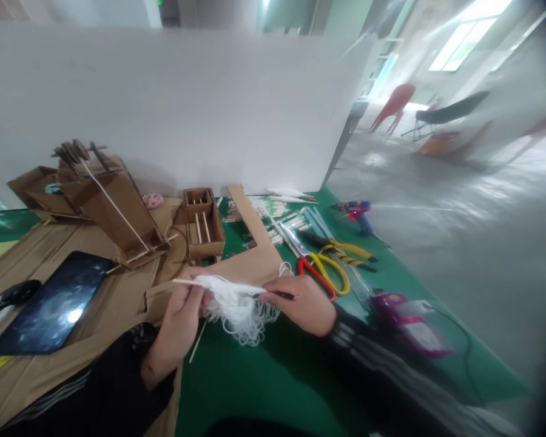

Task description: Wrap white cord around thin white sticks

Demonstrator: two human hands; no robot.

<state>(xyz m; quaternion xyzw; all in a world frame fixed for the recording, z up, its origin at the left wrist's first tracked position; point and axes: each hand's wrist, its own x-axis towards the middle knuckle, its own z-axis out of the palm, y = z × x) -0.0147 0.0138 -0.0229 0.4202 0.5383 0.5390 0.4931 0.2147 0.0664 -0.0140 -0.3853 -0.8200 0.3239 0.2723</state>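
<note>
A tangled bundle of white string point(243, 312) hangs in loose loops between my two hands, above the green tabletop. My left hand point(186, 303) is closed on the bundle's left end and on a thin wooden stick point(182, 281), whose tip pokes out to the left. On the other side, my right hand point(307, 303) pinches the string at the bundle's right end between thumb and fingers. One small loop stands up behind the right fingers. How far the stick runs inside the string is hidden.
Right of my hands lie scissors point(321, 273), pliers point(346, 249), a glue gun point(359, 213) and a purple power strip point(412, 325). Behind are an L-shaped cardboard piece point(255, 261), loose sticks point(273, 209) and a cardboard box point(204, 227). Leftward stand a cardboard model point(109, 206) and a tablet point(52, 306).
</note>
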